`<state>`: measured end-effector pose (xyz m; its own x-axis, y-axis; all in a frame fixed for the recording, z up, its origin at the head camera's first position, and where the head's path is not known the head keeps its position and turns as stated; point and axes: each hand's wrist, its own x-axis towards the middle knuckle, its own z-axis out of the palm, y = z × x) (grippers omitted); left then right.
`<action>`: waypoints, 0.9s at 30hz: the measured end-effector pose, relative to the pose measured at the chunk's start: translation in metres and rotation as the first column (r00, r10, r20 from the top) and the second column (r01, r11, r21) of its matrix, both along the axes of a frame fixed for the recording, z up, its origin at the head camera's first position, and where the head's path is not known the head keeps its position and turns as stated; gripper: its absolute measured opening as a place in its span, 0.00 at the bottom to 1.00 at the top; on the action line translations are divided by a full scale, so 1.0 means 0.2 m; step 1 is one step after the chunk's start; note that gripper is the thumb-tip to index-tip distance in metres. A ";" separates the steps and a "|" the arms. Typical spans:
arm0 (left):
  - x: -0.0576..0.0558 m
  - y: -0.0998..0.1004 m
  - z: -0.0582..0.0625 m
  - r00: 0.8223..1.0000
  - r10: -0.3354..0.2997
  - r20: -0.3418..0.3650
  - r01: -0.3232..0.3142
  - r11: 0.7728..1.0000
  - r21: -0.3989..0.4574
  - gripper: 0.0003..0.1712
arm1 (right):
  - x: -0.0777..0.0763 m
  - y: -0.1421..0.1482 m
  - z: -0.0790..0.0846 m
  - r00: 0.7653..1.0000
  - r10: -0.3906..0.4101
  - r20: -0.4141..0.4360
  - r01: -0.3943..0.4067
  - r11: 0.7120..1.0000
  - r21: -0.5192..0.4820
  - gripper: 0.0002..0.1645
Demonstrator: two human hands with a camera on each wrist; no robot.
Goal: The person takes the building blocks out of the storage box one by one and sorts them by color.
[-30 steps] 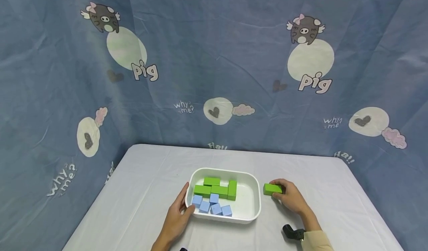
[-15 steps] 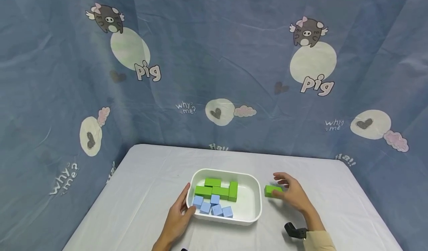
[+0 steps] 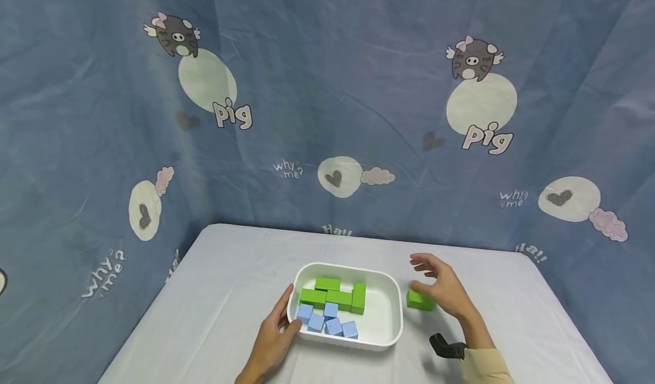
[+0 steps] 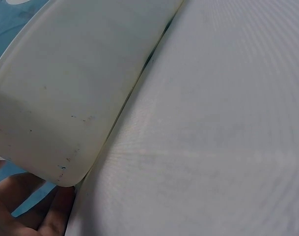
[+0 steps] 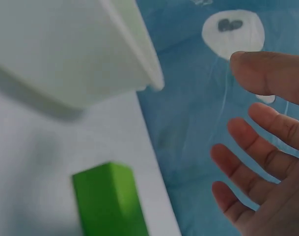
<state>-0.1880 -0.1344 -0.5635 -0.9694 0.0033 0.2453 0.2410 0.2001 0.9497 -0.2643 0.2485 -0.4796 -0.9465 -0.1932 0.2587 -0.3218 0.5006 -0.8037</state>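
Note:
A white plastic tub [image 3: 376, 347] stands on the table, holding several green rectangular blocks [image 3: 313, 298] towards the back and several light blue cubes [image 3: 334, 327] along the front. My left hand [image 3: 272, 338] holds its left end, thumb at the front corner and fingers along the outer side; the left wrist view shows fingers [image 4: 58, 211] against the tub's corner. Outside the tub, to its right, one green block [image 3: 421, 300] lies on the table. Above that block hovers my right hand [image 3: 444, 287], fingers spread and holding nothing; the right wrist view shows the block apart from the hand.
A white cloth covers the table [image 3: 235, 276]. Behind it and at the left hangs a blue curtain [image 3: 286, 88] with printed pigs. A black device [image 3: 446, 347] is on the right wrist, by a beige sleeve [image 3: 486, 367].
My right hand has let go of the green block beside the tub and lifted up and away from it, fingers spreading. My left hand stays at the tub.

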 end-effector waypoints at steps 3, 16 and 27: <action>0.00 0.00 0.00 1.000 0.002 -0.008 -0.002 1.000 0.005 0.44 | -0.01 -0.04 0.03 1.000 0.020 -0.012 -0.020 1.000 -0.013 0.33; 0.01 0.00 -0.01 1.000 -0.005 0.014 0.005 1.000 0.001 0.43 | -0.07 -0.21 0.10 0.994 0.100 -0.038 -0.104 0.989 -0.106 0.32; 0.01 -0.01 -0.01 1.000 -0.006 -0.011 0.006 1.000 -0.026 0.43 | -0.13 -0.34 0.11 0.990 0.131 -0.048 -0.135 0.985 -0.110 0.31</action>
